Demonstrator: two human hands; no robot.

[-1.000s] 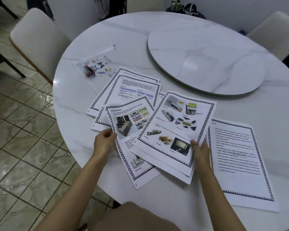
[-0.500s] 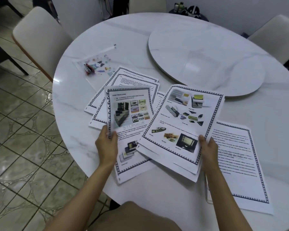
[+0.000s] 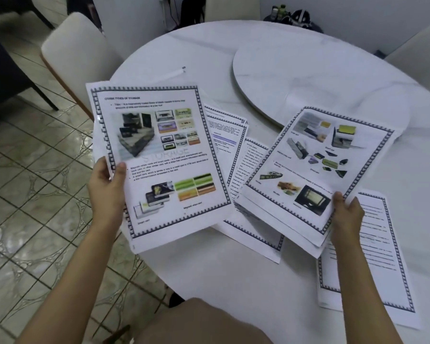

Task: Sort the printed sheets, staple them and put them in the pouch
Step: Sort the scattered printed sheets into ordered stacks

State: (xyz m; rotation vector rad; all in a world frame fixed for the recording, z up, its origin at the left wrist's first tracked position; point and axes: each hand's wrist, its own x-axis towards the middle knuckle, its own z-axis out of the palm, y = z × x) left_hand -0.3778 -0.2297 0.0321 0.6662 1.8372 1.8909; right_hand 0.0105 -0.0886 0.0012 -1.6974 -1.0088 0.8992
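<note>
Two hands: your left hand [image 3: 107, 187] pinches one sheet [image 3: 159, 157] at its edge; your right hand [image 3: 346, 214] grips a small stack [image 3: 315, 170] at its corner.
Progress: sorting only; loose sheets [image 3: 368, 269] lie on the table [image 3: 233, 281]; stapling and pouching remain.
Change: you raised the left sheet; it now hides most of the pouch [image 3: 170, 73].

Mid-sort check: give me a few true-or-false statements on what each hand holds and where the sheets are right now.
1. The left hand pinches a picture sheet by its left edge. True.
2. The right hand is empty. False: it holds a small stack by the lower right corner.
3. A text-only sheet lies on the table beside the right arm. True.
4. Every sheet is already in the hands. False: several loose sheets lie on the table between the hands.
</note>
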